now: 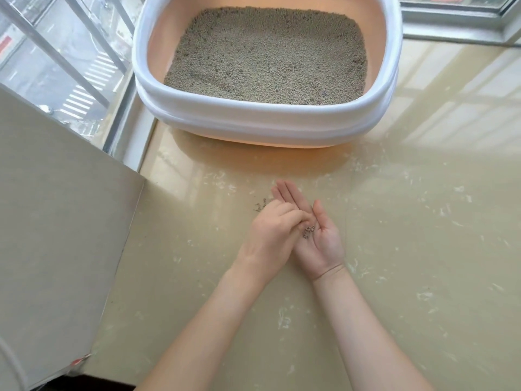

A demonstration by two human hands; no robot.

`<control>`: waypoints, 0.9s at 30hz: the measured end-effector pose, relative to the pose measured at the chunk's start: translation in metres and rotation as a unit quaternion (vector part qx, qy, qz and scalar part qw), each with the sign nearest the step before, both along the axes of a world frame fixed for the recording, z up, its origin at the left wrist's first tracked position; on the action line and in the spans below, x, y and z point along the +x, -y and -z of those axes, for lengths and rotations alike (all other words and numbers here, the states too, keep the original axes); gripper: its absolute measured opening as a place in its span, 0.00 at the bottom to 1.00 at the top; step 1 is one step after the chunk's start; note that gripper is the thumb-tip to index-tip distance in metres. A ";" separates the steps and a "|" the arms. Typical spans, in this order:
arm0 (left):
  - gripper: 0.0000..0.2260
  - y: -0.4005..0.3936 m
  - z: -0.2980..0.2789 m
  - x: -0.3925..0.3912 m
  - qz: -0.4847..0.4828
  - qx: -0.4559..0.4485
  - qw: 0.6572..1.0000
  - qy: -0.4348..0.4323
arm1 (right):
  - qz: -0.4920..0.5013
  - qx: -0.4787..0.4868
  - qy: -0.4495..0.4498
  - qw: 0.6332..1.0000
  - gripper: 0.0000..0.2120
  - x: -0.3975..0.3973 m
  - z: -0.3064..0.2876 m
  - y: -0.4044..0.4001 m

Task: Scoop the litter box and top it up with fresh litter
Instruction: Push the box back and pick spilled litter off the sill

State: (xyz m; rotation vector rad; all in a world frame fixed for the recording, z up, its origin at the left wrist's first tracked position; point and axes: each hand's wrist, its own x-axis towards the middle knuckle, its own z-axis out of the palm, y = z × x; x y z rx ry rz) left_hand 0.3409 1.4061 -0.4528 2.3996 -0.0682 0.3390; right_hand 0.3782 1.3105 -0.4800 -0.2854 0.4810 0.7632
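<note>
We see the litter box [267, 117] at the far middle of the scene, standing on the glossy cream floor [394, 221] close to the window [56, 66] on the left; its rim is white, its inner wall peach, and grey-beige litter [267, 55] fills its bottom in a fairly even layer.

Nearer to us, both bare forearms reach in from the near edge and the hands meet over the floor, well apart from the box; the right hand [315, 235] lies palm up with its fingers straight and relaxed, pointing far and slightly left, released rather than gripping; a small cluster of loose grains [308, 231] rests in its palm. The left hand [270, 235] sits just to the left, back upward, its fingers curled down onto the right palm at those grains; whether it actually pinches any of them we cannot tell, since its fingertips are hidden beneath the knuckles.

A few scattered grains [260, 206] lie on the floor just left of the right fingertips; a beige panel [56, 221] fills the near left.
</note>
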 end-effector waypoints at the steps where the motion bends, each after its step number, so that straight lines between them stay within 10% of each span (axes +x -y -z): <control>1: 0.05 -0.001 -0.004 -0.001 -0.022 -0.024 0.999 -0.003 | 0.002 0.006 -0.009 1.000 0.26 0.001 -0.001 -0.001; 12: 0.07 -0.038 -0.008 -0.021 -0.247 -0.137 0.958 -0.056 | 0.039 -0.004 0.041 0.998 0.19 0.006 -0.011 0.004; 27: 0.08 -0.029 0.008 0.012 -0.191 -0.125 0.973 -0.047 | 0.054 -0.036 0.004 0.998 0.28 0.015 -0.008 0.035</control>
